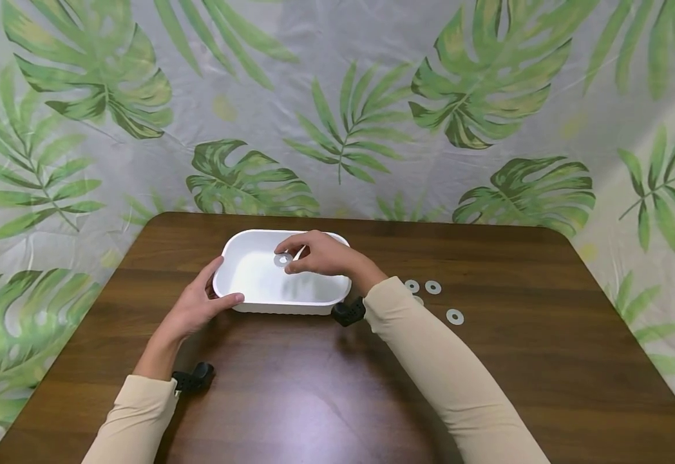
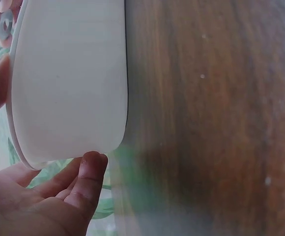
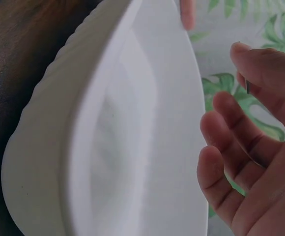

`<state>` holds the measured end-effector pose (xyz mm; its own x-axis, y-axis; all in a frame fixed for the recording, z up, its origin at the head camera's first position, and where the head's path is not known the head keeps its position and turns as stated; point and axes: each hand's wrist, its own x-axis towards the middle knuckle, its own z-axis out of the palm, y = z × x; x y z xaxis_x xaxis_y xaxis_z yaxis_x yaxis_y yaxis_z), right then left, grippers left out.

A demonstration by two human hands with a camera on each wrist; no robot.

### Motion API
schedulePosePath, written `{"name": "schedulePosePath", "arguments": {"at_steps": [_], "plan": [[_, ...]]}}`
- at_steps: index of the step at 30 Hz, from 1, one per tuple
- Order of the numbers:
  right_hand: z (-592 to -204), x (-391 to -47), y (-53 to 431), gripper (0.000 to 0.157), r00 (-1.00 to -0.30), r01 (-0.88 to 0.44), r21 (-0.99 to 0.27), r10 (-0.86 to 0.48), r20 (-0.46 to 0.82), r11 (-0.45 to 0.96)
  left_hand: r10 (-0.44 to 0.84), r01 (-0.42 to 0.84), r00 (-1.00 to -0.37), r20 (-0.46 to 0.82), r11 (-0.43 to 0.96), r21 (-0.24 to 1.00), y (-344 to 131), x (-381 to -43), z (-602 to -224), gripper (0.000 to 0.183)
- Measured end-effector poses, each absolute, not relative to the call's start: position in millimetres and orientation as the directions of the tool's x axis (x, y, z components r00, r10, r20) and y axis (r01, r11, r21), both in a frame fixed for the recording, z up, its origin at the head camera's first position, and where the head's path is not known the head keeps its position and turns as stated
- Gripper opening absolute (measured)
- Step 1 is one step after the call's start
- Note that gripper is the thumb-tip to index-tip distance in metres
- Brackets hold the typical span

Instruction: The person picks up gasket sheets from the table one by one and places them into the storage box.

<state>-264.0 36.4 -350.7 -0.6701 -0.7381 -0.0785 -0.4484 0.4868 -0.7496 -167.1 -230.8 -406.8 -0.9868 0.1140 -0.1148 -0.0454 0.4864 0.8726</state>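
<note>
A white plastic tub [image 1: 285, 303] with rounded corners stands on the table. At its left end my left hand [image 1: 189, 312] grips it, thumb on the near rim and fingers against the outer end wall; the left wrist view shows those fingertips [image 2: 91, 169] touching the wall. Over the tub's inside, my right hand [image 1: 327, 254] pinches a flat grey washer [image 1: 277, 261] between thumb and fingers. The right wrist view catches this washer only as a thin edge, with the other fingers loosely curled. Several similar washers [image 1: 450, 316] lie on the table to the right of the tub.
The brown wooden table [image 1: 291, 399] has rounded far corners. Behind it hangs a pale cloth [image 1: 372, 187] printed with green leaves. A black wrist strap [image 1: 349, 312] on the right arm is close to the tub's near right corner.
</note>
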Motion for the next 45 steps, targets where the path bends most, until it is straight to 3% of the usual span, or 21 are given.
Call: {"name": "schedulePosePath", "arguments": {"at_steps": [15, 22, 34, 45], "plan": [[-354.1, -264.1, 36.9, 0.038, -0.692, -0.396, -0.78, -0.716, -0.094, 0.485, 0.117, -0.039, -0.987, -0.114, 0.511, 0.859, -230.3, -166.5, -407.5, 0.098], [-353.8, -261.4, 43.6, 0.051, -0.729, -0.471, -0.691, -0.683, -0.045, 0.548, 0.122, -0.028, -0.987, -0.103, 0.5, 0.866, -227.6, -168.0, -408.0, 0.098], [-333.3, -220.8, 104.1, 0.045, -0.692, -0.625, -0.518, -0.722, 0.019, 0.585, 0.116, -0.022, -0.99, -0.083, 0.452, 0.892, -232.0, -165.0, -408.4, 0.098], [-326.6, -204.2, 161.1, 0.045, -0.741, -0.579, -0.528, -0.671, 0.022, 0.622, 0.132, -0.018, -0.988, -0.084, 0.437, 0.899, -230.9, -165.9, -408.9, 0.098]]}}
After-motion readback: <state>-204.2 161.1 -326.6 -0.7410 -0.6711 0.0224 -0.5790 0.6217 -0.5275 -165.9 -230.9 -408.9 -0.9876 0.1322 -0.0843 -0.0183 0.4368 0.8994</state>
